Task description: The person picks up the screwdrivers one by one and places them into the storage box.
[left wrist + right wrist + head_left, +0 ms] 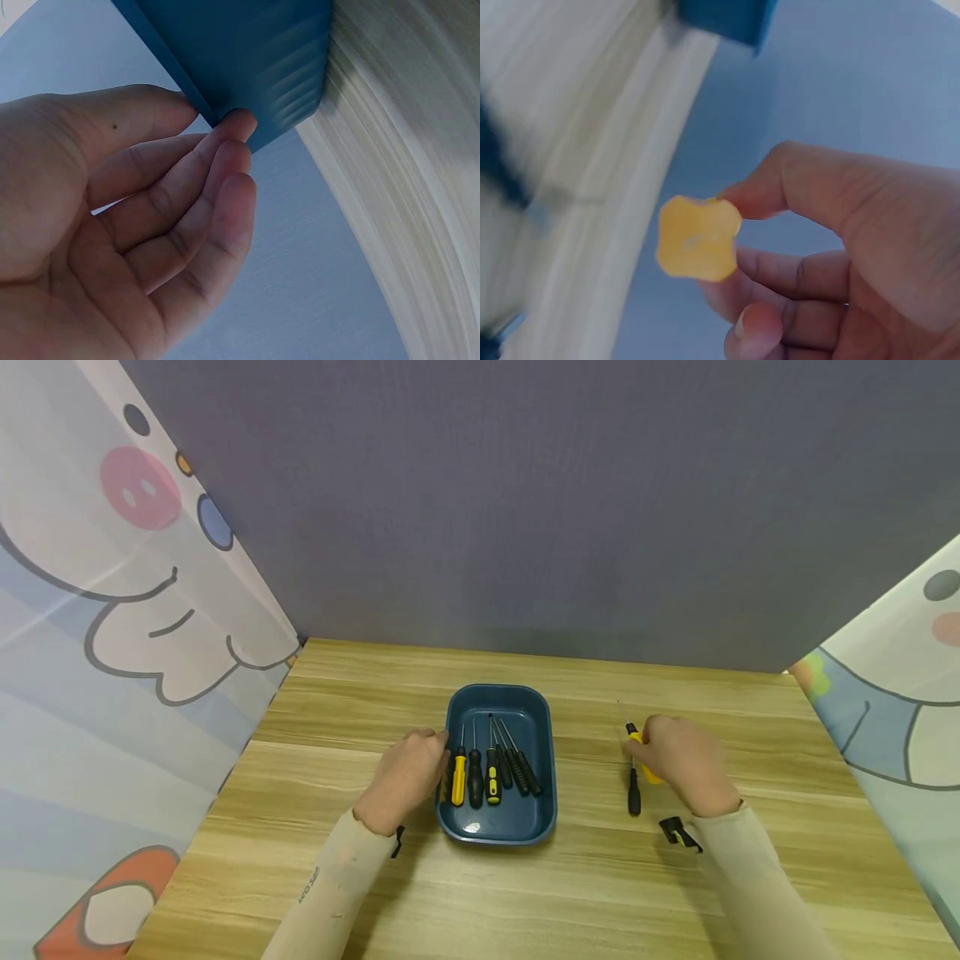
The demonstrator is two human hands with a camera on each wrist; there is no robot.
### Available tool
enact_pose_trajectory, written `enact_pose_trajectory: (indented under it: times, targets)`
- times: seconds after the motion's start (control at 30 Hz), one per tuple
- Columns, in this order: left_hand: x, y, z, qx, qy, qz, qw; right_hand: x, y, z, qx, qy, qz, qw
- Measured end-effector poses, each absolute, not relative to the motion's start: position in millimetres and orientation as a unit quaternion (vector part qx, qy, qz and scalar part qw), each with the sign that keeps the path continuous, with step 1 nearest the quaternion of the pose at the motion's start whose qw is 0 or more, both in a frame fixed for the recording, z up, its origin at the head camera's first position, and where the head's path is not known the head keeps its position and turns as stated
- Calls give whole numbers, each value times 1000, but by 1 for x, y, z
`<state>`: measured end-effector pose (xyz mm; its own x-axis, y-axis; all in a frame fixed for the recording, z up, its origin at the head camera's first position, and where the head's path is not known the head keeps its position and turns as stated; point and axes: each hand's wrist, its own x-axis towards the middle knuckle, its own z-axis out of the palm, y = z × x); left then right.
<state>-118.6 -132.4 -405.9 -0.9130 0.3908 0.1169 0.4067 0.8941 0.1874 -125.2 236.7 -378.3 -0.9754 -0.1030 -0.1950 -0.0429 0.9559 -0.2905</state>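
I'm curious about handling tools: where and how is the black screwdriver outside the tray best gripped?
Probably pinched across the sides of its handle, coming from above on the near side: the handle is thicker than the shaft and points toward the person.

Soft shadows darken the table (600, 893); right wrist view partly blurred.

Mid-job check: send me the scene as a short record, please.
Left grip: pinches the edge of the blue tray
Right grip: holds a yellow-handled screwdriver
Tray contents: at least six screwdrivers, handles toward the person
Outside tray: black-handled screwdriver on the wooden table, beside the right grip
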Motion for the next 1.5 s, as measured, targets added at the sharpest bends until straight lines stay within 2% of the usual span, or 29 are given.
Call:
enact_pose_trajectory:
  times: [0.53, 1.03, 1.5]
  targets:
    - [-118, -132, -405, -209, -971, -106, 43, -148, 129, -360, -108, 983, -120, 85]
    - [-119, -131, -406, -200, -974, -100, 34, -163, 60, -379, -128, 969, -155, 141]
    - [-120, -133, -407, -203, -974, -99, 34, -164, 37, -402, -128, 953, -179, 206]
